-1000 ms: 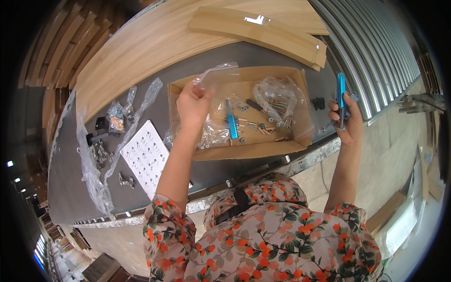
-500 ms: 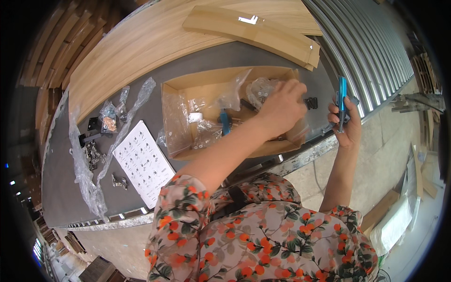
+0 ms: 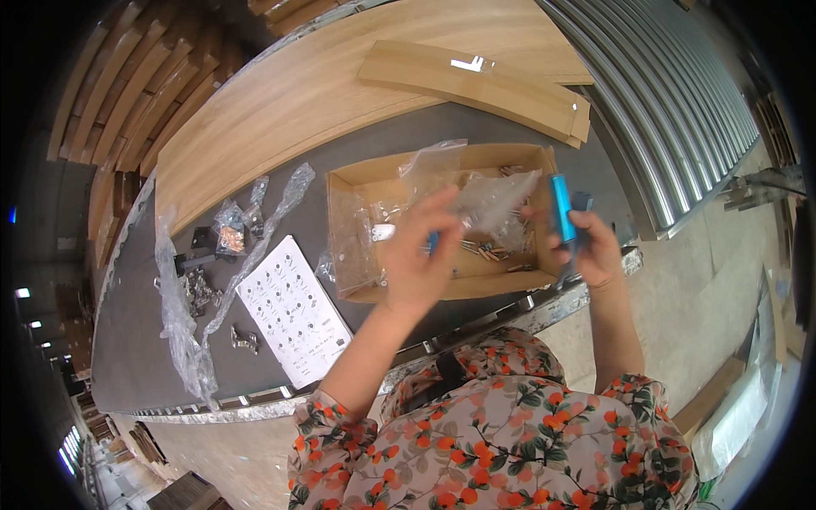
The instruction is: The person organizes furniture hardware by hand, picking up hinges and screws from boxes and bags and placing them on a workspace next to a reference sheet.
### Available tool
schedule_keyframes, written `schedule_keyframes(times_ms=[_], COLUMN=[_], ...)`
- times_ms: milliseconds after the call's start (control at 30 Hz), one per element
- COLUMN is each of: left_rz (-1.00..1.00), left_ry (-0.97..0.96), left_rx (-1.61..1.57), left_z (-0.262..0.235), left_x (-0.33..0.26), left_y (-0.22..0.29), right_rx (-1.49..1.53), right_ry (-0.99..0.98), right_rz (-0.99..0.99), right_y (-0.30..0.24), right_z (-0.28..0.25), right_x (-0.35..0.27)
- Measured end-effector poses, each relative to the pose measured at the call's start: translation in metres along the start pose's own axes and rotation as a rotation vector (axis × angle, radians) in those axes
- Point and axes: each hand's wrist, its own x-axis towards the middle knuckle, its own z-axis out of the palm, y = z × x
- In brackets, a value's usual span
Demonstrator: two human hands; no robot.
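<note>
Holding the clear plastic bag (image 3: 493,197) up over the cardboard box (image 3: 361,183), the left hand (image 3: 422,255) should pinch it firmly so the little metal bits inside do not spill out. The fingers (image 3: 442,208) of that hand are blurry, so I cannot tell how tightly they are closed, but the bag sits right at their tips. The right hand (image 3: 591,248) is wrapped around a blue tool (image 3: 560,206), just beside the bag.

Open tan cardboard box (image 3: 365,183) beside white printed sheet (image 3: 293,310).
</note>
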Motion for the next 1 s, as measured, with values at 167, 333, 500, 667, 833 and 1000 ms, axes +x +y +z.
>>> schedule_keyframes(times_ms=[167, 333, 500, 667, 833, 1000], left_rz=[0.523, 0.578, 0.616, 0.631, 0.563, 0.209], left_ry=[-0.177, -0.324, -0.375, -0.412, -0.385, -0.13], left_rx=[0.291, 0.339, 0.328, 0.315, 0.272, 0.186], left_z=[-0.004, -0.003, 0.004, 0.007, 0.006, -0.007], left_x=[-0.033, -0.049, -0.06, -0.063, -0.06, -0.055], left_y=[0.015, 0.024, 0.022, 0.023, 0.027, 0.012], right_rx=[0.242, 0.069, -0.152, -0.168, -0.344, -0.423], right_ry=[-0.132, -0.276, -0.121, -0.189, -0.131, -0.103], right_rz=[0.075, 0.097, -0.019, -0.049, -0.048, -0.075], right_y=[0.02, 0.005, 0.004, 0.005, 0.006, -0.003], right_z=[0.002, -0.014, -0.008, -0.009, -0.01, -0.012], right_x=[0.013, 0.011, -0.004, -0.008, -0.008, -0.008])
